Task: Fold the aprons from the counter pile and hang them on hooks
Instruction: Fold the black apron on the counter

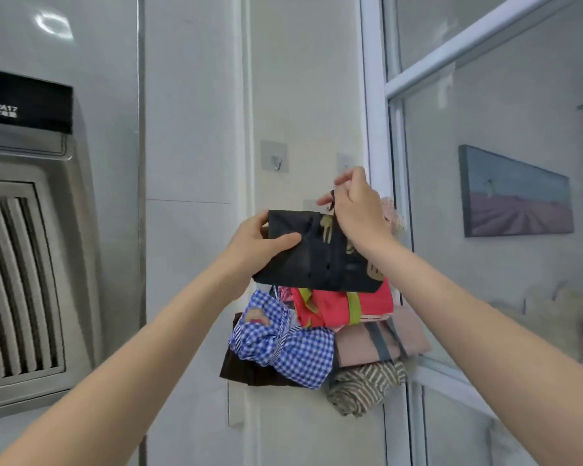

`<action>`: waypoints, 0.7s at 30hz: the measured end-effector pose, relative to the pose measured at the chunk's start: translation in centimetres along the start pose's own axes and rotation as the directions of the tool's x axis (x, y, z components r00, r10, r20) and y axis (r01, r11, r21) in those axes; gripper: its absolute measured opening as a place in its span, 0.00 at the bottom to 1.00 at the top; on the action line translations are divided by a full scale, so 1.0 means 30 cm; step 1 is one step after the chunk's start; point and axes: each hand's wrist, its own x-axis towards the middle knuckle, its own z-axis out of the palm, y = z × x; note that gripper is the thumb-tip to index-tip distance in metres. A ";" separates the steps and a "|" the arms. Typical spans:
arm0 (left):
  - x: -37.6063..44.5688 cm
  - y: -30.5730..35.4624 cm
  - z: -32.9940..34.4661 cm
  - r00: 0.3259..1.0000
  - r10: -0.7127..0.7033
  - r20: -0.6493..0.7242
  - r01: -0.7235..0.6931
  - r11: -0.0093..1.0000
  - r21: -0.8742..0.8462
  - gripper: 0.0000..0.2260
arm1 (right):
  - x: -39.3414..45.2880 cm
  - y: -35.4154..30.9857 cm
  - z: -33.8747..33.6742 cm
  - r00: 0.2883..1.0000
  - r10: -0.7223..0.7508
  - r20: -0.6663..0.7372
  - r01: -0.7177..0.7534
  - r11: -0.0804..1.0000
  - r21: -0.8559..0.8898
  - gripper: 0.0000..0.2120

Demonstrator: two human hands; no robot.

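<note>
**Black apron held up at the wall hooks**

The wall strip (pixel 303 95) between the cabinet edge on the left and the white window frame (pixel 372 129) on the right is narrow. A bare hook (pixel 276 162) sits at its upper left with open wall around and above it. A second hook (pixel 345 162) is beside the frame, just above the right hand (pixel 357 210). Below, the strip is crowded: a blue check apron (pixel 293 348), a red apron (pixel 347 306), a pink apron (pixel 377 338), a striped apron (pixel 367 386) and a dark brown one (pixel 249 373) hang bunched together, reaching right up to the frame. A range hood (pixel 24 230) fills the far left, well apart from the hands.

The folded black apron (pixel 317 253) is held in the air in front of the strip, its lower edge overlapping the top of the red apron. The left hand (pixel 256 243) grips its left edge, thumb across the front, fingers curled behind. The right hand is at the upper right corner, fingers pressed together and pinching a thin dark strap (pixel 333 200) that rises from the apron, just under the second hook
</note>
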 end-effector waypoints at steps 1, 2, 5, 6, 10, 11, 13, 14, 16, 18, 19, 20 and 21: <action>0.028 0.003 -0.012 0.999 -0.004 -0.051 0.003 1.000 -0.026 0.11 | 0.035 -0.003 0.014 1.000 -0.004 0.015 0.002 0.997 0.079 0.06; 0.054 0.004 -0.026 0.997 -0.024 -0.074 0.018 0.997 -0.075 0.13 | 0.063 -0.008 0.027 0.999 -0.012 0.037 0.007 0.991 0.133 0.07; 0.129 0.017 -0.069 0.992 -0.075 -0.106 0.056 0.983 -0.174 0.15 | 0.163 -0.004 0.078 0.996 -0.039 0.083 0.029 0.992 0.124 0.10; 0.157 0.020 -0.080 0.990 -0.078 -0.121 0.057 0.984 -0.167 0.15 | 0.194 -0.002 0.098 0.997 -0.030 0.075 0.022 0.994 0.103 0.10; 0.268 0.039 -0.113 0.974 -0.002 -0.225 -0.016 0.997 -0.080 0.12 | 0.316 0.011 0.188 0.999 0.019 -0.032 -0.016 0.995 0.101 0.07; 0.290 0.045 -0.120 0.967 0.025 -0.252 -0.039 0.998 -0.052 0.12 | 0.343 0.014 0.208 0.998 0.008 -0.055 -0.003 0.996 0.090 0.05; 0.321 0.054 -0.132 0.954 0.077 -0.289 -0.078 0.997 0.007 0.12 | 0.384 0.016 0.240 0.997 -0.025 -0.074 0.029 0.998 0.048 0.02; 0.333 0.058 -0.136 0.951 0.097 -0.294 -0.089 0.995 0.039 0.12 | 0.395 0.014 0.248 0.996 -0.037 -0.081 0.039 0.999 0.025 0.03; 0.340 0.058 -0.143 0.948 0.126 -0.292 -0.095 0.988 0.120 0.11 | 0.409 0.013 0.264 0.995 -0.057 -0.076 0.057 0.998 -0.001 0.05; 0.341 0.053 -0.150 0.945 0.146 -0.293 -0.097 0.980 0.173 0.10 | 0.409 0.006 0.276 0.996 -0.086 -0.034 0.085 0.996 -0.029 0.04; 0.338 0.048 -0.152 0.944 0.151 -0.294 -0.097 0.977 0.190 0.09 | 0.405 0.007 0.281 0.995 -0.100 0.003 0.100 0.994 -0.052 0.04; 0.333 0.039 -0.153 0.943 0.155 -0.295 -0.094 0.973 0.212 0.09 | 0.397 0.009 0.284 0.993 -0.114 0.044 0.117 0.990 -0.083 0.03; 0.325 0.028 -0.152 0.943 0.158 -0.294 -0.088 0.967 0.237 0.09 | 0.385 0.015 0.288 0.988 -0.129 0.083 0.138 0.984 -0.114 0.02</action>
